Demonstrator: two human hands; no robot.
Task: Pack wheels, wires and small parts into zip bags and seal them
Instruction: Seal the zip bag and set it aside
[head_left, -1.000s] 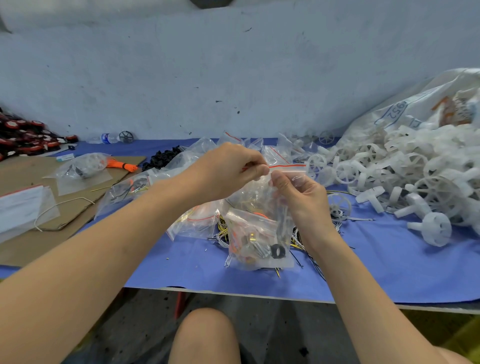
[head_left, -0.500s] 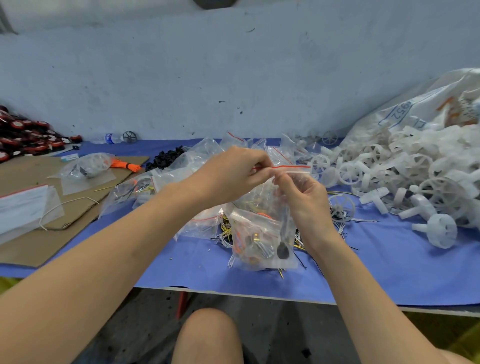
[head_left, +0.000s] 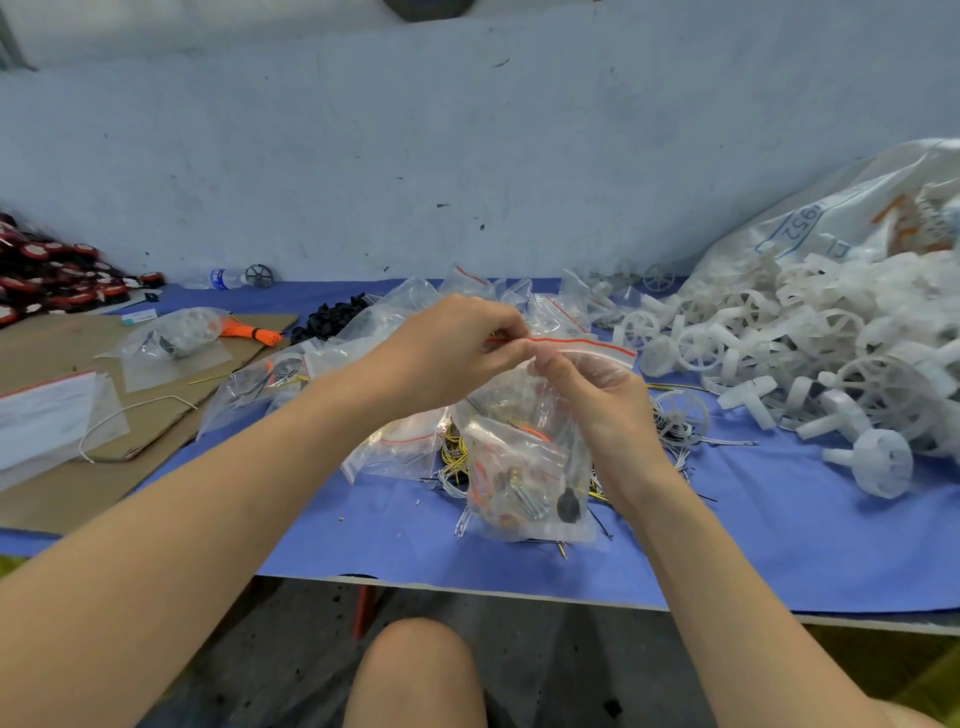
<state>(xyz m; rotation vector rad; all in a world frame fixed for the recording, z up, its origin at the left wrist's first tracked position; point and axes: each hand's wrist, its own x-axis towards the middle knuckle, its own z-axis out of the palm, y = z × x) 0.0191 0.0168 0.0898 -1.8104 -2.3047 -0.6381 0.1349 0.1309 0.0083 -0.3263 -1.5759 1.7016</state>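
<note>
A: Which step is this?

B: Sealing, I'd judge. The zip bag hangs at the middle of the frame, just above the blue table, already loaded with small parts and wires; a black piece sits low in it on its right.

A: And the hands?

B: The left hand has its fingers curled, pinching the red-lined zip strip at its left end. The right hand pinches the same strip right beside it, fingertips of both nearly touching. Neither is released.

A: Is the strip closed?

B: Cannot tell. The stretch running toward the right of the frame looks slack, so I'd guess it is still to be pressed.

A: Next move, then?

B: Probably a pinch-and-slide by the right hand along the strip to its far end, while the left anchors the near end. It calls for steady pressure and keeping wires out of the seam.

A: What else is around?

B: A heap of white wheels at the right, more bags behind the hands, loose wires beneath, and cardboard at the left.
</note>
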